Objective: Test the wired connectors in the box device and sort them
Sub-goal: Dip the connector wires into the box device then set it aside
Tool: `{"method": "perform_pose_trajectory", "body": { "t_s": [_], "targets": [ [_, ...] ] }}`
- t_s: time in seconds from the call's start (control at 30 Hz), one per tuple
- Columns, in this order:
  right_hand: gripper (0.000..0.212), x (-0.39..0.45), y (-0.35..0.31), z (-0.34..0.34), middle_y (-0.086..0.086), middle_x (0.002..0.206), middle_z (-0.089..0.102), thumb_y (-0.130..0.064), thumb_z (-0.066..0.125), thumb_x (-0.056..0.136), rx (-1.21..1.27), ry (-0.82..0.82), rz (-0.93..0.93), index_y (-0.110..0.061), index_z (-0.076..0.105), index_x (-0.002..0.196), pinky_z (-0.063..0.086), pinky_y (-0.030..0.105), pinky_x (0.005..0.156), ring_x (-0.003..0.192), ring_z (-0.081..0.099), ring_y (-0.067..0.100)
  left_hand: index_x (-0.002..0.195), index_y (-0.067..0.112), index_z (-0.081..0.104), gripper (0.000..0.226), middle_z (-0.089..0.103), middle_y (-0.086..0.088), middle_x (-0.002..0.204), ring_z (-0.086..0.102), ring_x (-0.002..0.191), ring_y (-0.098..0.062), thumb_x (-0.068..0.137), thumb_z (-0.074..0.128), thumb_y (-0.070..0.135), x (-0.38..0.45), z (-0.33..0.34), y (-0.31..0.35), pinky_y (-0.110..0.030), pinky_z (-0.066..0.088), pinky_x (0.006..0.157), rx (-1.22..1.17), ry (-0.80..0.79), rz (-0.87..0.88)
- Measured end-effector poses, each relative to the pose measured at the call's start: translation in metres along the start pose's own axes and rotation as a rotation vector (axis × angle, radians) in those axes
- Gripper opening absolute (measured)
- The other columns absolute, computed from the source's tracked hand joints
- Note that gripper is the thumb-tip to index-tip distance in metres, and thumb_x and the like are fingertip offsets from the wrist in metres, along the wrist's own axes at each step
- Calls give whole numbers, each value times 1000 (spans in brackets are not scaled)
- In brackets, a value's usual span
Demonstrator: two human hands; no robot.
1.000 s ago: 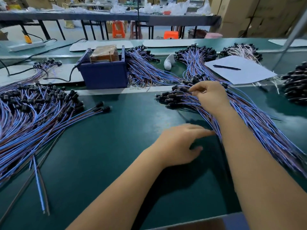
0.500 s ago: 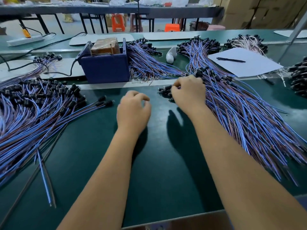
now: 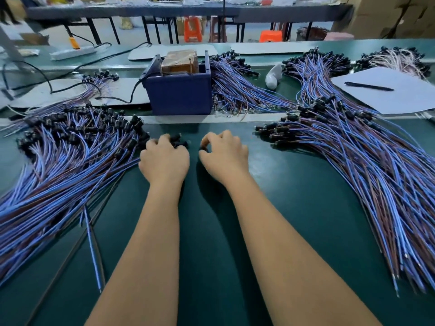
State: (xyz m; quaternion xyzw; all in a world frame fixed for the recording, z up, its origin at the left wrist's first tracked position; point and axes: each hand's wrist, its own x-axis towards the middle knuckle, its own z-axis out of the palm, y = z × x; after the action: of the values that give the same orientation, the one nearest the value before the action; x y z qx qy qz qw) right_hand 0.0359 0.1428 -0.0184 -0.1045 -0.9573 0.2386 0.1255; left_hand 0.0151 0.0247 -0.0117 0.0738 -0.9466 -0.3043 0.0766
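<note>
Green matting covers the desk (image 3: 294, 208), with trestle tables and orange stools behind. Left hand (image 3: 164, 161) grips black connectors (image 3: 179, 141) at the left wire pile's (image 3: 58, 165) edge; right hand (image 3: 224, 156) pinches one small connector. Beyond both hands sits the blue box device (image 3: 179, 95); another pile (image 3: 364, 156) lies right.

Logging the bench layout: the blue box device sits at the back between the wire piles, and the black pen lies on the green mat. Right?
Not quite. The head view shows the pen lying on the white sheet of paper, not on the green mat. The blue box device is placed as you say.
</note>
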Motion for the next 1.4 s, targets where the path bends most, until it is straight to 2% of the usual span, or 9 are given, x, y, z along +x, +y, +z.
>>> {"method": "perform_pose_trajectory", "body": {
  "t_s": [0.2,0.4,0.57,0.87,1.1,1.17,1.27,1.33,1.4],
  "targets": [
    [20,-5,2,-1,-1,113,52,-28,50,90,88,31,-22,-27,65,103,23,32,83,108,43,23,144,27,45,48,38,-7,146,50,118,-33,96,43,18,12,0,-9,-38,34,76,88,31,24],
    [20,-6,4,-2,-2,111,55,-28,50,92,148,34,-16,-25,68,101,30,32,88,106,45,21,133,26,55,38,50,-11,131,55,102,-32,96,51,21,15,3,-10,-37,35,72,42,61,-13],
    [21,-5,3,-4,-1,111,56,-26,48,93,191,24,0,-24,68,100,35,36,95,106,46,22,115,25,62,27,59,-3,120,46,84,-20,88,63,22,16,-2,-13,-29,28,53,-110,103,-42],
    [20,-5,3,-3,-2,111,55,-24,47,92,199,25,10,-24,67,96,32,34,91,105,46,21,113,23,67,29,61,-3,119,59,86,-19,87,55,25,13,-5,-13,-30,40,66,-257,67,-11],
    [21,-5,1,-3,-1,112,54,-23,46,93,154,24,9,-22,66,97,27,31,84,104,45,21,114,13,67,25,64,-7,113,55,88,-15,101,48,22,11,-3,-12,-22,40,73,-333,245,77],
    [22,-5,1,-3,-1,111,54,-23,45,93,143,27,8,-21,66,98,27,31,84,104,45,22,110,13,67,22,65,-2,105,55,84,-9,100,48,20,6,-2,-4,-12,38,67,-477,260,116],
    [28,-3,2,-1,5,111,58,-24,40,98,166,53,13,-15,67,99,31,34,85,104,47,27,97,14,72,21,68,4,87,57,72,-2,95,51,14,-6,-1,16,-15,44,66,-956,149,99],
    [30,-2,3,-2,9,106,63,-20,39,99,302,89,36,-9,66,95,38,39,88,102,51,30,89,8,72,26,71,0,83,62,76,-8,97,48,9,-16,-1,30,-18,49,73,-1332,-39,92],
    [27,-3,5,-4,7,88,65,-18,42,96,515,121,96,-8,62,83,43,38,78,89,55,29,85,2,71,34,72,-7,82,64,78,-16,99,42,14,-24,0,41,-23,52,76,-1583,-303,114]
  ]
}}
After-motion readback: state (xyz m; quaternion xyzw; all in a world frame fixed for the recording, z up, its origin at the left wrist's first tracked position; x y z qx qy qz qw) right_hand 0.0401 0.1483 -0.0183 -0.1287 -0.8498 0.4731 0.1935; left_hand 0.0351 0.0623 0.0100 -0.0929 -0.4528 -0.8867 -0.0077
